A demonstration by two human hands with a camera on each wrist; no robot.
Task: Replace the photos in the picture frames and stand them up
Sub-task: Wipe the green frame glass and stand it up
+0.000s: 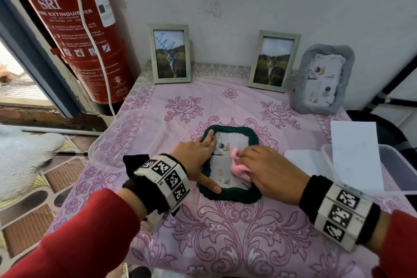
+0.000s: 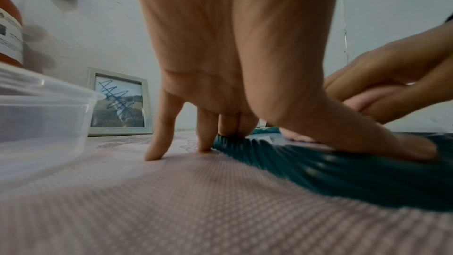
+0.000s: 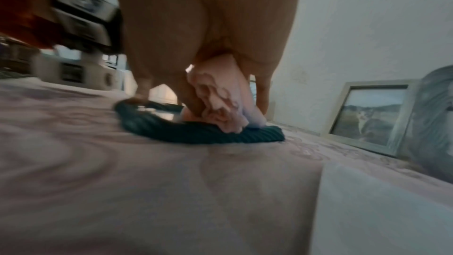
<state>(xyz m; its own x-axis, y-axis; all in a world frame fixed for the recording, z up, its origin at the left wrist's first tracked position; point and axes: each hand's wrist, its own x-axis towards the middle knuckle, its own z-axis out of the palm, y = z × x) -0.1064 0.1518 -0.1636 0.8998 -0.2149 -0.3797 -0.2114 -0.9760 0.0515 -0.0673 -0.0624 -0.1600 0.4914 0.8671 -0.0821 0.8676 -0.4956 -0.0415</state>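
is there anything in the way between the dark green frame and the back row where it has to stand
Nothing visible blocks it. The dark green frame lies flat, with bare tablecloth running back to the gap between the two cat-photo frames.

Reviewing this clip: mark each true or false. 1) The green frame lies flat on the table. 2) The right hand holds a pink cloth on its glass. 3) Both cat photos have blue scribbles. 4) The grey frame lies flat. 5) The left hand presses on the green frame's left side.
1) True: the green frame lies flat on the table.
2) True: the right hand holds the pink cloth against the glass.
3) False: only the left cat photo is scribbled on; the right cat photo is clean.
4) False: the grey frame stands upright near the wall.
5) True: the left hand rests with straight fingers on that side.
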